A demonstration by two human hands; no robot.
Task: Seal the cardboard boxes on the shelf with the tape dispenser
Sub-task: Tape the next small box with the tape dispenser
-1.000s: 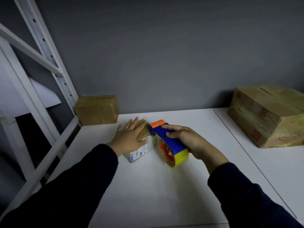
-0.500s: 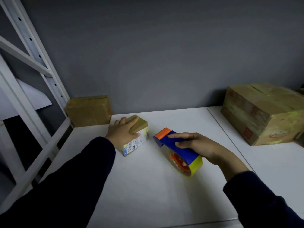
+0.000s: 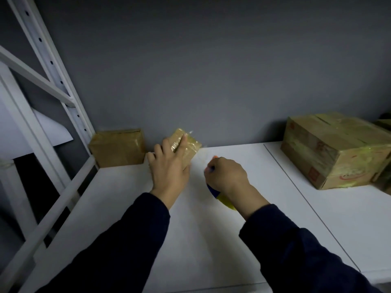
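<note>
Pressing the small box [image 3: 191, 145] flat-fingered, left hand [image 3: 169, 168] steadies it; right hand [image 3: 228, 174] grips the dispenser [image 3: 219, 195]. Risk: light box slides under tape pull, wrinkling the seal.

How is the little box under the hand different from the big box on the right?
The small box is much smaller than the big box. The left hand rests on the small box; nothing touches the big box. The big box has red printing; none shows on the small box. Both are brown cardboard with shiny tape.
</note>
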